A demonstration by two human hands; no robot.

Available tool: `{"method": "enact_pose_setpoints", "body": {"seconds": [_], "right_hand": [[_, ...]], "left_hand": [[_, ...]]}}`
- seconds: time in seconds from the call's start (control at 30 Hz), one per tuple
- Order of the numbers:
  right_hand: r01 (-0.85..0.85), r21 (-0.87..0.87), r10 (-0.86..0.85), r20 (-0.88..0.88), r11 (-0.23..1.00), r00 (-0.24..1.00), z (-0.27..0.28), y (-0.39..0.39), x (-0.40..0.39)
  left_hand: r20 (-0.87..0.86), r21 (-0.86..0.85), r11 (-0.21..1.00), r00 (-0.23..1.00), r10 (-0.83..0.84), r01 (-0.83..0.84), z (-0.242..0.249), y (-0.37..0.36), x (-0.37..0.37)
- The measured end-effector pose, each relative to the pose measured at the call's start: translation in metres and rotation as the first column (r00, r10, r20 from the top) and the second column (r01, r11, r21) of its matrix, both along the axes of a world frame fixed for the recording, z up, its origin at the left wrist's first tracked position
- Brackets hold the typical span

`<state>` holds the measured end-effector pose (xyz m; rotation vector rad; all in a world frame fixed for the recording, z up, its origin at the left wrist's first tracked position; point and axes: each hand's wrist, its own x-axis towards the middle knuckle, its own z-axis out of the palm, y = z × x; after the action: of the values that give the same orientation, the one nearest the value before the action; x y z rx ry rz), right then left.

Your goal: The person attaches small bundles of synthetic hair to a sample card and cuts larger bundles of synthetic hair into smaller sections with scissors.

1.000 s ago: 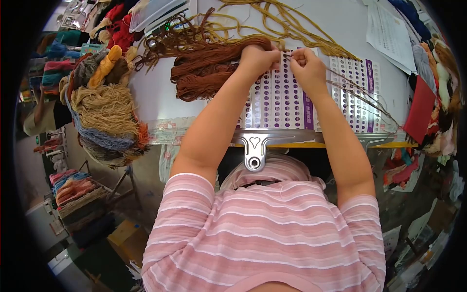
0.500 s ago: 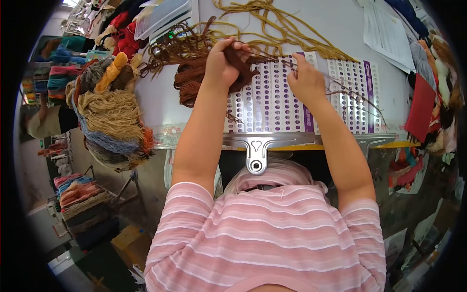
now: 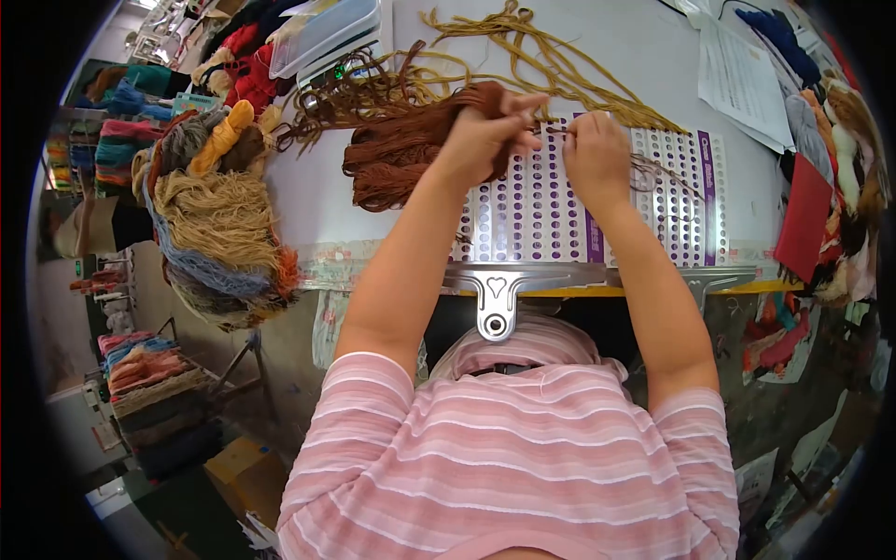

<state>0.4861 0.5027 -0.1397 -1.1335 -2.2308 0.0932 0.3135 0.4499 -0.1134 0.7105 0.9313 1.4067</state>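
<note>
A thick skein of reddish-brown yarn [image 3: 397, 159] lies left of the punched cards and runs up to my left hand [image 3: 485, 140], which grips its upper end. The index finger of that hand points out to the right. Close by on the right, my right hand [image 3: 597, 159] pinches thin dark brown strands, whose loose ends trail rightward over the cards. Under both hands are white cards with rows of holes and purple strips [image 3: 537, 205]. A metal clip [image 3: 495, 303] holds them at the table's near edge. Where the strands pass between the fingers is partly hidden.
Olive-gold yarn [image 3: 560, 70] spreads across the back of the table. At the left edge hang beige, blue and orange skeins [image 3: 210, 205], with a plastic box [image 3: 327, 37] behind. Paper sheets [image 3: 742, 79] and a red card [image 3: 805, 219] lie right.
My left hand has moved right and slightly down, towards my right hand, drawing the brown skein along. My right hand has shifted slightly down, and the trailing strands lie differently.
</note>
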Motion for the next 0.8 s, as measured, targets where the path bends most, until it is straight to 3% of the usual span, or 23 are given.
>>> {"method": "enact_pose_setpoints", "body": {"seconds": [0.03,0.07,0.13,0.23,0.33,0.4,0.47,0.6,0.7,0.8], "right_hand": [[-0.009,0.114,0.015,-0.049,0.993,0.999,0.003,0.002,-0.001],[-0.061,0.081,0.069,-0.088,0.995,0.994,0.007,0.003,-0.001],[-0.155,0.018,0.156,-0.171,0.988,0.973,0.012,0.003,0.001],[-0.211,-0.204,0.167,-0.212,0.956,0.963,0.004,0.004,0.003],[-0.191,-0.203,0.176,-0.089,0.960,0.980,-0.012,0.003,0.009],[-0.188,-0.202,0.182,-0.047,0.961,0.982,-0.010,0.001,0.009],[-0.170,-0.219,0.170,-0.019,0.961,0.985,-0.009,-0.004,0.008],[-0.147,-0.246,0.153,0.005,0.958,0.988,-0.009,-0.002,0.004],[-0.140,-0.248,0.152,0.029,0.959,0.988,-0.008,-0.001,0.003],[-0.134,-0.231,0.143,0.027,0.964,0.989,-0.008,-0.002,0.004]], "left_hand": [[-0.141,-0.025,0.998,0.988,-0.059,0.056,0.002,0.003,0.009],[-0.227,-0.099,0.991,0.968,-0.106,0.085,0.004,0.005,0.018],[-0.584,-0.007,0.995,0.808,-0.085,0.100,-0.024,0.018,0.019],[-0.684,0.173,0.982,0.727,0.064,0.076,-0.036,0.019,0.015],[-0.472,0.159,0.978,0.860,0.195,-0.134,-0.013,0.005,-0.008],[-0.465,0.072,0.949,0.831,0.304,-0.307,0.035,-0.013,-0.034],[-0.246,-0.111,0.880,0.871,0.425,-0.461,0.042,-0.021,-0.100],[-0.151,0.093,0.884,0.871,0.468,-0.458,0.057,-0.024,-0.220],[-0.191,0.091,0.631,0.609,0.770,-0.770,0.079,-0.002,-0.247],[-0.409,0.270,0.620,0.496,0.766,-0.736,0.102,0.002,-0.191]]}}
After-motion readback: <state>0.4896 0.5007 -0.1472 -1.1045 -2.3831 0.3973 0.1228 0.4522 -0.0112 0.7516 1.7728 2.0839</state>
